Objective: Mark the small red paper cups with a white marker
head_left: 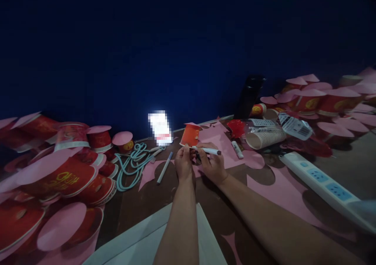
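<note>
Both bare forearms reach forward from the lower edge, the left one nearly straight, the right one slanting in from the lower right, and the hands meet close together near the middle. The left hand (184,163) has its thumb and fingers pinched on the white rim of a small orange-red paper cup (190,136), which is held rim towards the person, with a pink paper piece at its far end. The right hand (212,162), just beside it, grips a slim white marker pen (210,151) whose dark end points to the right; its fingertips come close to the cup, and whether they touch it I cannot tell.

Beneath them is a dark brown tabletop (132,214), with a pale flat panel (141,235) under the left forearm. Left of the hands lie a grey-white pen (165,168) and a coiled pale-blue cable (129,169), with a glaring, pixelated bright rectangle (160,126) beyond. To the right are pink paper sheeting with rounded cut-outs (279,192), a small white tube (237,149), a nested stack of paper cups (268,138) and a white power strip (296,165) with blue socket panels. Red cups with pink discs crowd the left (70,177) and far right (311,100). The room behind is deep, dim blue.
</note>
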The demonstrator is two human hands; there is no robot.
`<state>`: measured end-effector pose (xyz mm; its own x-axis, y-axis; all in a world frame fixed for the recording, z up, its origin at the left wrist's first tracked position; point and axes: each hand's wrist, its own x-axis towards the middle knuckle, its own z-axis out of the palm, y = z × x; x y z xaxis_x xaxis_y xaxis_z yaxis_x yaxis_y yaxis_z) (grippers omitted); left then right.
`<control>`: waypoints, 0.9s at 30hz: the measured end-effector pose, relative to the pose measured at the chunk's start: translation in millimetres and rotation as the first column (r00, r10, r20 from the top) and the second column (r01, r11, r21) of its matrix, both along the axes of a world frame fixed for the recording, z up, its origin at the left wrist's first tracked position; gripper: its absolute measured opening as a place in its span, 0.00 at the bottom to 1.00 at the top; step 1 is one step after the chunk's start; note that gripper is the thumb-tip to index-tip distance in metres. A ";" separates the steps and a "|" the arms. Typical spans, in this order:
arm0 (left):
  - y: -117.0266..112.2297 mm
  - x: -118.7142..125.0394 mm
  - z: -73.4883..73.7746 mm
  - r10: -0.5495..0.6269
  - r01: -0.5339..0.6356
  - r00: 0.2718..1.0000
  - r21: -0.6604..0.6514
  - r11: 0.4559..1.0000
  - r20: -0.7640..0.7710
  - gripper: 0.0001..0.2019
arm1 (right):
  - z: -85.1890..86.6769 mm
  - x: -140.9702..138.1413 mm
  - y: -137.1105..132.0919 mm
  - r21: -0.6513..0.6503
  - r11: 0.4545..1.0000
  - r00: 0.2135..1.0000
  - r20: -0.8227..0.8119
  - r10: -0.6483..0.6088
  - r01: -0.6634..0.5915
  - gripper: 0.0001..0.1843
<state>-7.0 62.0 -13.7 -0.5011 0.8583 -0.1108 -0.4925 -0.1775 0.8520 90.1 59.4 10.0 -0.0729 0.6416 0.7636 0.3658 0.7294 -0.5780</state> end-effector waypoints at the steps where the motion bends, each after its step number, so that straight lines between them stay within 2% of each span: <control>1: 0.2 0.0 -0.3 0.002 -0.002 1.000 0.004 1.000 0.006 0.18 | 0.2 0.1 -0.1 0.006 1.000 1.000 0.008 -0.003 0.003 0.08; 14: 0.3 -1.5 -1.9 0.004 -0.005 0.999 0.012 1.000 0.054 0.15 | 0.4 -1.1 -0.5 0.030 1.000 0.999 0.045 -0.011 0.010 0.07; 21: -1.9 1.5 3.9 0.054 -0.061 0.972 0.022 0.998 0.230 0.14 | -2.1 -0.1 -0.7 0.022 1.000 0.999 -0.031 -0.013 0.014 0.09; 27: -1.6 1.5 3.8 0.001 -0.012 0.980 0.051 0.999 0.200 0.14 | -5.2 -1.3 0.0 0.071 0.997 1.000 -0.012 -0.003 0.004 0.08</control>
